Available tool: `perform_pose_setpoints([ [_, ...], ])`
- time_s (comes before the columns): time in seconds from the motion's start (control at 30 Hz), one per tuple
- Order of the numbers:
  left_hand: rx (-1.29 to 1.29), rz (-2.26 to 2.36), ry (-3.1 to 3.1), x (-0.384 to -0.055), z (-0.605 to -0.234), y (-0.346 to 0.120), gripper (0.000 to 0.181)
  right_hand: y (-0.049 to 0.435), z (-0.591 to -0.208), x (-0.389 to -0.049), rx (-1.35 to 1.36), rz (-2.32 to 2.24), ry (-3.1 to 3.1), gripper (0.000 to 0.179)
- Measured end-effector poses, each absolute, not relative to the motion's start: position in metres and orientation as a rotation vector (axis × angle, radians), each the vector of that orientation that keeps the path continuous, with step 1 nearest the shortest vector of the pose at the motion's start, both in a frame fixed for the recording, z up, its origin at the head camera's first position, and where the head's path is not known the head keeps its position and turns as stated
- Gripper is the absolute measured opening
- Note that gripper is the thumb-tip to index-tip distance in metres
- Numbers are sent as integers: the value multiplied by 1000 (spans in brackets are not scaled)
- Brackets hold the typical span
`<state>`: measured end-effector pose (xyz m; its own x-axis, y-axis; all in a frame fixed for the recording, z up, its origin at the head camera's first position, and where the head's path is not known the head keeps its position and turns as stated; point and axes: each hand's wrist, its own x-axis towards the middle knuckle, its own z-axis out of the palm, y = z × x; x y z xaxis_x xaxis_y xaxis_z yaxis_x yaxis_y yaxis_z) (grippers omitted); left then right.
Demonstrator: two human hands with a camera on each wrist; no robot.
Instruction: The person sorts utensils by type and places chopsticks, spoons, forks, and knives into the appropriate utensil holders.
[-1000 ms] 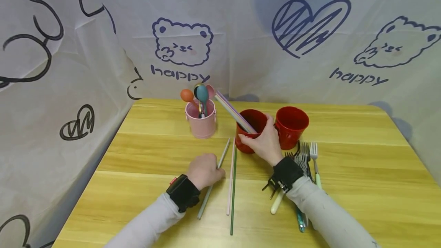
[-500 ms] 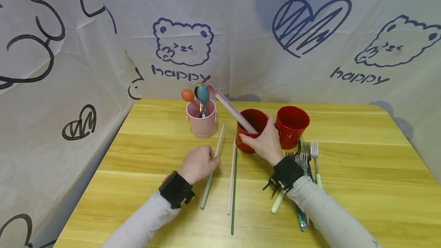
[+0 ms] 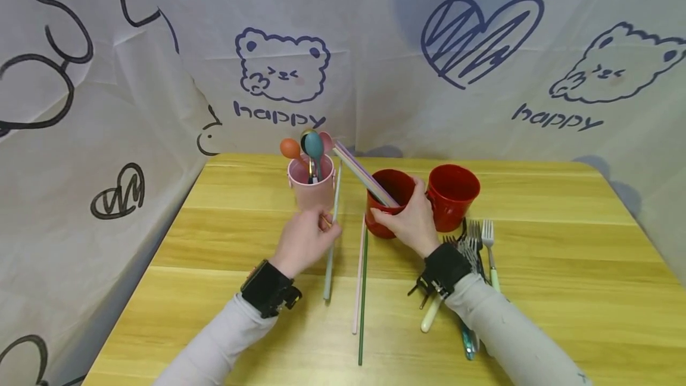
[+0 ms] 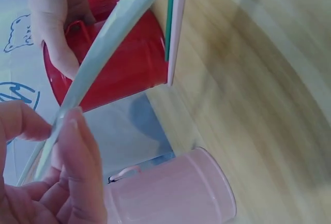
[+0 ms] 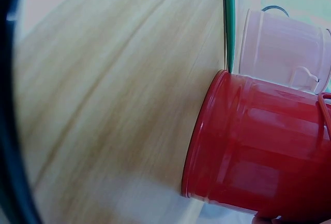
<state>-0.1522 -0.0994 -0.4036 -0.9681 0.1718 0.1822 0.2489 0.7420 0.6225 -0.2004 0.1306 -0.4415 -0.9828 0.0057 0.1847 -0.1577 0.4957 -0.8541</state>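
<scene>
Long pale grey-green straw (image 3: pixel 329 273): slants between the pink cylindrical pail (image 3: pixel 312 196) and the glossy red cylindrical cup (image 3: pixel 377 226); appears raised off the yellow wood-grain desk (image 3: pixel 225 255).
Left hand (image 3: pixel 301 243): pinches the straw partway along, with fingers narrowed to its thickness. Best to press lightly, being likely hollow and easily flattened.
Right hand (image 3: pixel 414 222): holds the red cup at rim and side, with fingers curved round it. Worth bracing firmly without squeezing, to prevent any slide or tip.
Straw bundle, pastel (image 3: pixel 360 173): leans out of the red cup toward the pail. Seems liable to shift if nudged; better to approach from above with a similar slant.
Upper straw end: lies near the spoon-filled pail's right side; touching or apart, cannot tell. Calls for clearing the pail before any turn.
Thin pink straw (image 3: pixel 358 285) and thin dark-green straw (image 3: pixel 364 290): lie side by side on the desk. Best to pass above, avoiding a roll.
</scene>
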Motion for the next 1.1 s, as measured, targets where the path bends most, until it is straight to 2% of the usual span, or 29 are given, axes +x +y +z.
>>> perform_pose_setpoints([
  [0.53,-254,-1239,-2628,-156,-390,-99,9,130,-444,-200,121,1493,-2572,94],
  [0.83,-376,-1442,-2300,-169,-363,-95,7,131,-442,-200,120,1498,-2582,95],
  [1.1,-448,-1546,-2039,-181,-339,-83,15,130,-442,-201,111,1489,-2580,94],
])
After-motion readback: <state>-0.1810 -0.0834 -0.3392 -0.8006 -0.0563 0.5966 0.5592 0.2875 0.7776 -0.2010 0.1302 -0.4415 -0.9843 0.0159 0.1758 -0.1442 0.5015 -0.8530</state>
